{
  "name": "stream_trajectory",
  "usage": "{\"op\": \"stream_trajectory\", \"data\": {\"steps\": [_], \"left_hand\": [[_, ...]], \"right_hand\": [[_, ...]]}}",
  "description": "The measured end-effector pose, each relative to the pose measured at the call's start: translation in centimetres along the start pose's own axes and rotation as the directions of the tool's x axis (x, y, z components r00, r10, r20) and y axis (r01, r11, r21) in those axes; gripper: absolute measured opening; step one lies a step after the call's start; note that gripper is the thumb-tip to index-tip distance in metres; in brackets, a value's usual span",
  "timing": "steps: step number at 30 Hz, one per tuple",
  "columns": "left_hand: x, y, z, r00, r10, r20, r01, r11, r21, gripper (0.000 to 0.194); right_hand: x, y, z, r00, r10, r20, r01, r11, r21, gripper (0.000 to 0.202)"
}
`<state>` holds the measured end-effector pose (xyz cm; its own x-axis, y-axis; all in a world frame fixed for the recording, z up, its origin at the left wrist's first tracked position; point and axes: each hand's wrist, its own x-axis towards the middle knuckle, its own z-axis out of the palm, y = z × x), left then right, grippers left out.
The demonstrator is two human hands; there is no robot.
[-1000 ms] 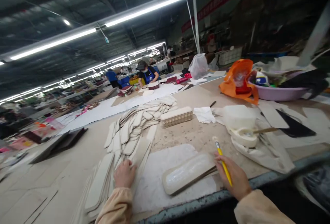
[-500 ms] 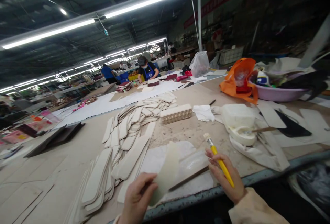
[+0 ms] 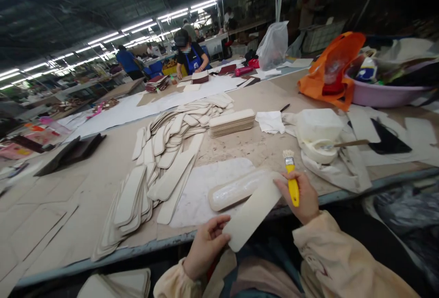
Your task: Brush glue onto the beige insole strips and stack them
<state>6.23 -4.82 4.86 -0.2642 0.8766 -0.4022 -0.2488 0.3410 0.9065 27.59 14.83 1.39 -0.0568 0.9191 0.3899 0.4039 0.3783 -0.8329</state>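
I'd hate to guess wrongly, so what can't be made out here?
All in the head view:
Shiny-topped strip: part of its right end, hidden by the held pale strip.
Yellow brush: part of its handle, covered by the right hand.
Stack of pale pieces: cut off by the bottom edge.
Purple basin: left side, hidden by the orange bag.
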Motion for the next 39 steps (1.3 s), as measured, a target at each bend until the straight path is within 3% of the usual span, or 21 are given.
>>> {"op": "stream_trajectory", "data": {"steps": [3,7,14,28,32,39], "left_hand": [[1.2,1.7,-1.1,0.982,0.066,-0.177,-0.047,0.993,0.107,0.049],[4.0,3.7,-2.3,0.948,0.163,-0.272,-0.082,0.954,0.287,0.043],[7.0,3.3,-3.7,0.933,0.212,-0.29,-0.066,0.894,0.443,0.038],[7.7,3.2,-3.6,0.919,0.281,-0.278,-0.024,0.742,0.67,0.026],[7.9,3.3,-3.7,0.921,0.286,-0.263,-0.018,0.708,0.706,0.023],[7.9,3.3,-4.4,0.92,0.319,-0.229,-0.038,0.652,0.757,0.04]], "right_hand": [[0.8,-0.7,0.6,0.996,-0.072,-0.051,0.065,0.99,-0.125,0.037],[1.6,-0.9,1.5,0.994,-0.108,-0.032,0.099,0.972,-0.212,0.037],[1.8,-0.2,2.7,0.993,-0.116,0.034,0.121,0.956,-0.267,0.035],[1.6,2.0,4.3,0.985,-0.148,0.092,0.171,0.92,-0.352,0.037],[1.8,2.9,4.6,0.968,-0.226,0.109,0.251,0.895,-0.368,0.03],[1.3,-0.1,4.0,0.891,-0.403,0.209,0.451,0.842,-0.295,0.003]]}}
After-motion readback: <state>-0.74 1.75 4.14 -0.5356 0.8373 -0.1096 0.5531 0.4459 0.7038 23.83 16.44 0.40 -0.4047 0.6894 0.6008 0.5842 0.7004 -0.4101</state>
